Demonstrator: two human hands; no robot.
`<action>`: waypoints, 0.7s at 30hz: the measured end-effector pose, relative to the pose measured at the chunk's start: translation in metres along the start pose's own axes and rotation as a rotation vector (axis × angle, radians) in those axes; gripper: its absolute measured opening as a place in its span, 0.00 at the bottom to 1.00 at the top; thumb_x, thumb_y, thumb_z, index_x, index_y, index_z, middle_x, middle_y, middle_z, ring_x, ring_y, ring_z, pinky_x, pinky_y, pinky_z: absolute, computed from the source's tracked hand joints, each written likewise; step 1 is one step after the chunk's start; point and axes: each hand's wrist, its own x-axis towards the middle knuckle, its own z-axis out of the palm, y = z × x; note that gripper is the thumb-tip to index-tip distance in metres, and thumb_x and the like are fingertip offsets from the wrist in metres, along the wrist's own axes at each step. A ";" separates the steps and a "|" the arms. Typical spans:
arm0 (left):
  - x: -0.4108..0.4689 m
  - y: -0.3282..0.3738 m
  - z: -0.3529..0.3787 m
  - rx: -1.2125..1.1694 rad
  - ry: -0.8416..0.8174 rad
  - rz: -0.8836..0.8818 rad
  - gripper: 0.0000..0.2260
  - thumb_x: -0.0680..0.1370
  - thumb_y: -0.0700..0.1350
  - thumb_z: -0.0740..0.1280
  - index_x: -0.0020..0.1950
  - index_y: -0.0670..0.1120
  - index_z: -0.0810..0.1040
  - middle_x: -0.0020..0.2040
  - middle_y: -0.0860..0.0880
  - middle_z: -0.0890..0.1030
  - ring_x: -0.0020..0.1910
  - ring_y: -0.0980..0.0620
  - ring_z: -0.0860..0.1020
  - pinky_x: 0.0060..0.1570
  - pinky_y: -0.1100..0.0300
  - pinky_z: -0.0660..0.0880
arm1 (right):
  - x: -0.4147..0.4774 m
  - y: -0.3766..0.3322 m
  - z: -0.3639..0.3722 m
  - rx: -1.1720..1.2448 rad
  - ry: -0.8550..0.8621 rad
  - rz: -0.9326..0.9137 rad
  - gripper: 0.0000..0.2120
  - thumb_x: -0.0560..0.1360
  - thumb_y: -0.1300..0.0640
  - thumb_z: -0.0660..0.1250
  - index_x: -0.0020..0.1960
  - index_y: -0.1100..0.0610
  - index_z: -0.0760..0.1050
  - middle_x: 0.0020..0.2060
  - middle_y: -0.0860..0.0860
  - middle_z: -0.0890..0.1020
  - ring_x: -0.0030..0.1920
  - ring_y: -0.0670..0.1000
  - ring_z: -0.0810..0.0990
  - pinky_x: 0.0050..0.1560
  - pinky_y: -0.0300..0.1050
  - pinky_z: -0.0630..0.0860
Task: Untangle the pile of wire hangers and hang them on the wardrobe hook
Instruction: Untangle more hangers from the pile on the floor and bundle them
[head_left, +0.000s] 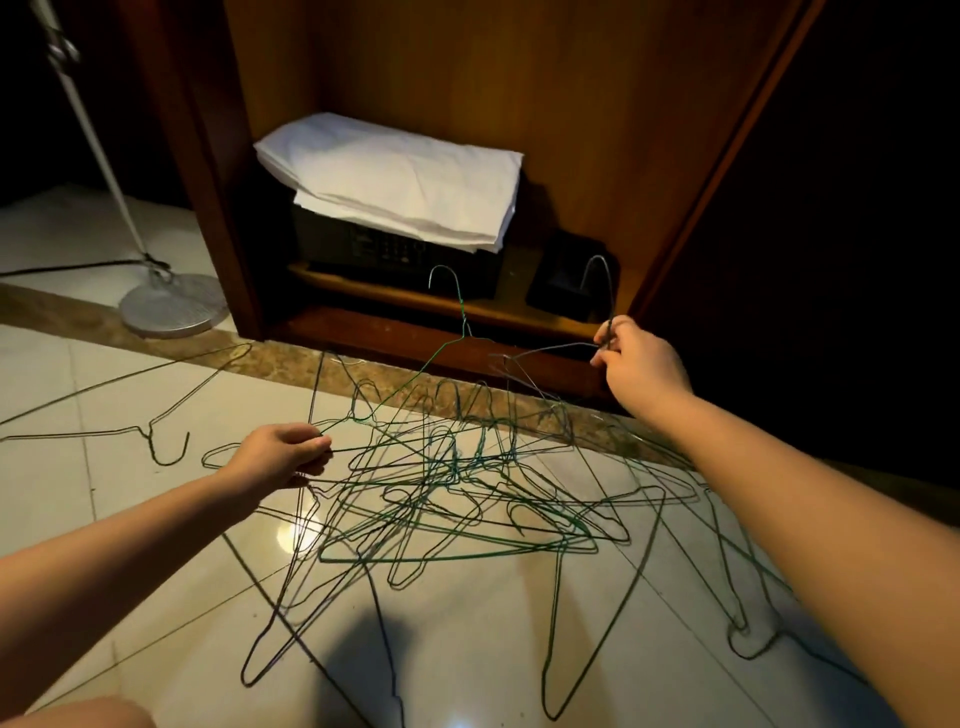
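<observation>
Left hand (283, 452) and right hand (641, 358) each pinch a wire hanger at opposite edges of the pile (457, 483), which sprawls across the tiled floor (130, 597) between and below them. Far left, one lone hanger (167, 462) lies flat on the tiles, apart from the tangle, with the round base of a lamp stand (171, 306) beyond it. Next comes the left hand, fingers curled and thumb pressed down on the end corner of a green hanger (463, 312); that hanger slants up and to the right, its hook standing free in the air before the wardrobe (218, 208). Under it the heap stays knotted (green and grey wires crossing so thickly that single hangers are hard to follow), touching the floor and reaching almost to the wardrobe's sill. Inside the wardrobe, folded white linen (395, 176) rests on a dark safe (363, 249), with a small black object (558, 283) to its right. Right of the heap and raised above it, the right hand pinches the neck of a grey hanger (550, 349) just under its hook, while the hanger's shoulder runs left and down into the pile.
</observation>
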 end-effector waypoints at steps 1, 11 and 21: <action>0.000 0.001 -0.006 0.033 -0.020 -0.008 0.06 0.78 0.39 0.63 0.44 0.41 0.78 0.40 0.43 0.79 0.39 0.49 0.77 0.39 0.59 0.71 | 0.004 0.001 0.001 -0.003 0.015 0.033 0.09 0.78 0.61 0.54 0.50 0.49 0.69 0.44 0.48 0.80 0.46 0.53 0.77 0.44 0.47 0.73; 0.017 -0.011 -0.039 0.113 0.156 -0.088 0.07 0.78 0.41 0.64 0.43 0.41 0.79 0.41 0.42 0.79 0.38 0.49 0.77 0.38 0.58 0.73 | 0.042 0.002 0.005 0.209 0.068 0.234 0.12 0.76 0.65 0.53 0.50 0.55 0.72 0.47 0.53 0.82 0.49 0.53 0.76 0.49 0.45 0.70; 0.016 -0.022 -0.034 0.219 -0.087 -0.008 0.07 0.79 0.40 0.62 0.45 0.40 0.78 0.41 0.43 0.78 0.41 0.49 0.77 0.39 0.60 0.74 | 0.032 0.002 0.066 0.159 0.016 0.230 0.10 0.79 0.58 0.59 0.59 0.54 0.70 0.54 0.55 0.79 0.53 0.56 0.77 0.44 0.42 0.68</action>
